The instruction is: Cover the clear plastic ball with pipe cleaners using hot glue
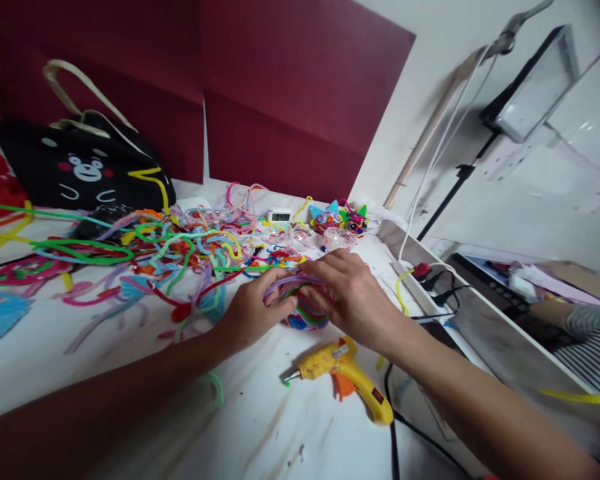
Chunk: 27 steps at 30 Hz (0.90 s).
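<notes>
Between both hands is a rounded craft piece of coiled pipe cleaners, with purple, green, red and blue bands. My left hand grips its left side, with the thumb at the front. From above and the right, my right hand closes its fingers on the top, where a lilac strand runs. Much of the piece is hidden under the fingers. Just below the hands, a yellow hot glue gun lies on the white table, its nozzle pointing left with a bit of green at the tip.
Loose pipe cleaners are heaped to the left. Behind them stand a black bag and a small digital clock. Two finished-looking cat-like figures sit at the back. A power strip with cords runs along the right edge.
</notes>
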Motion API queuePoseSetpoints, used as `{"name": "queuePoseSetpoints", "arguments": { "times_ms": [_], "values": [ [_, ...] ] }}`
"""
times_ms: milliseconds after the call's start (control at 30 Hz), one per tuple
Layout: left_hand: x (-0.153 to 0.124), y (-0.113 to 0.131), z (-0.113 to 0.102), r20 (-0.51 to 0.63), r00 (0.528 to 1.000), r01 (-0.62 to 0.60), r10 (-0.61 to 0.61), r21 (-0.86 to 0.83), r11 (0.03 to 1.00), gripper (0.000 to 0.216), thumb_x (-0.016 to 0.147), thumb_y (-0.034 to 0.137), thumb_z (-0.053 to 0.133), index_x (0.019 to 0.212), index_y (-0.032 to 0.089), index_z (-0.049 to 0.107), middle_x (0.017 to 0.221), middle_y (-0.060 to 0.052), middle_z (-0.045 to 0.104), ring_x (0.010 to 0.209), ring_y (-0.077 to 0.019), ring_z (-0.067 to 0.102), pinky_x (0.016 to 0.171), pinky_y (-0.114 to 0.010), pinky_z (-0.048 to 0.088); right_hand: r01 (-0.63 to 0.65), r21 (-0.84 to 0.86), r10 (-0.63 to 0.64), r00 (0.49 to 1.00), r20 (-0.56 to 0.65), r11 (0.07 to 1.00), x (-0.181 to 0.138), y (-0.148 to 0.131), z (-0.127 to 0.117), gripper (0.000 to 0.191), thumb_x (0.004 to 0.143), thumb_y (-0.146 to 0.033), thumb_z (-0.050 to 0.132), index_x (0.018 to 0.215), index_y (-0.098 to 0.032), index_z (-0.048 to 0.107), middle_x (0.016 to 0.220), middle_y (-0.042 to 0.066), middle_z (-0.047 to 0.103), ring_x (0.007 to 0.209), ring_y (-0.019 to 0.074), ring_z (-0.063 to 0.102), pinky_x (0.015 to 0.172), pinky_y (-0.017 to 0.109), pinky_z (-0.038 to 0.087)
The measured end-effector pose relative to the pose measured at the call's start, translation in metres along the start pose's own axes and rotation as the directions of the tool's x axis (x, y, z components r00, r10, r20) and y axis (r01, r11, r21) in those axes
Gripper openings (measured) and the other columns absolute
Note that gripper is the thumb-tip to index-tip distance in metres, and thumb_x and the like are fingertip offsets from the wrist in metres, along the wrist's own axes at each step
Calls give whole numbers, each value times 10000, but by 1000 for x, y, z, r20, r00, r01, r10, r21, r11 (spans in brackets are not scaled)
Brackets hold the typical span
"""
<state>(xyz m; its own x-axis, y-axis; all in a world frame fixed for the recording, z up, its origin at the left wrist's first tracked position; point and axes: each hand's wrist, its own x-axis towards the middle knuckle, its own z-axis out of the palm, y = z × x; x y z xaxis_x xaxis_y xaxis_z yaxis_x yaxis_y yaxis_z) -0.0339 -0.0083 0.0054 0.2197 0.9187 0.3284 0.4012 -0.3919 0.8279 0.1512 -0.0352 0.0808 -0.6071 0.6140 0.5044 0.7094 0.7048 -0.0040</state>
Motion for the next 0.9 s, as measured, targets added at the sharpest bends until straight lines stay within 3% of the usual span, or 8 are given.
{"name": "queuePoseSetpoints", "arguments": {
  "times_ms": [100,167,333,467,600,900],
  "values": [
    [0,2,1,5,1000,-13,14,-9,1000,372,753,318,613,1094,170,615,570,84,378,527,-97,368,506,-203,305,30,-68,-23,995,100,997,13,3,9,147,918,-214,593,979,-153,712,811,78,675,815,218,566,744,349,392],
    [0,0,1,2,999,-44,44,-6,999,371,760,312,621,1105,174,618,606,75,423,548,-96,386,525,-202,321,49,-67,-43,995,88,997,15,5,9,136,907,-186,595,937,-151,723,776,72,664,783,201,566,728,332,384],
    [0,-7,1,43,998,-42,44,-55,998,377,829,376,575,1150,181,608,596,78,356,538,-99,357,516,-210,284,-26,50,36,976,-213,998,-6,8,-6,171,918,-147,538,870,-137,701,722,51,630,667,152,561,643,278,415],
    [1,-7,-3,78,995,-46,58,-144,989,407,915,422,446,1186,179,628,597,49,404,571,-124,400,556,-237,305,-167,139,200,940,-275,976,-35,9,-13,122,904,-182,573,842,-179,678,680,19,621,634,137,571,606,259,426],
    [2,-5,-6,95,995,-5,24,-194,981,467,930,448,372,1204,173,632,524,59,329,481,-124,297,505,-257,250,-241,153,279,903,-325,958,-57,10,-10,110,893,-212,592,820,-189,671,653,8,615,591,129,550,569,258,421],
    [3,-6,-3,71,997,-25,35,-137,990,395,906,435,480,1163,167,614,639,52,425,585,-116,420,562,-242,317,-169,27,166,915,-368,985,-66,11,-6,97,887,-164,579,861,-176,672,649,26,603,597,144,546,568,273,412]
  ]
}}
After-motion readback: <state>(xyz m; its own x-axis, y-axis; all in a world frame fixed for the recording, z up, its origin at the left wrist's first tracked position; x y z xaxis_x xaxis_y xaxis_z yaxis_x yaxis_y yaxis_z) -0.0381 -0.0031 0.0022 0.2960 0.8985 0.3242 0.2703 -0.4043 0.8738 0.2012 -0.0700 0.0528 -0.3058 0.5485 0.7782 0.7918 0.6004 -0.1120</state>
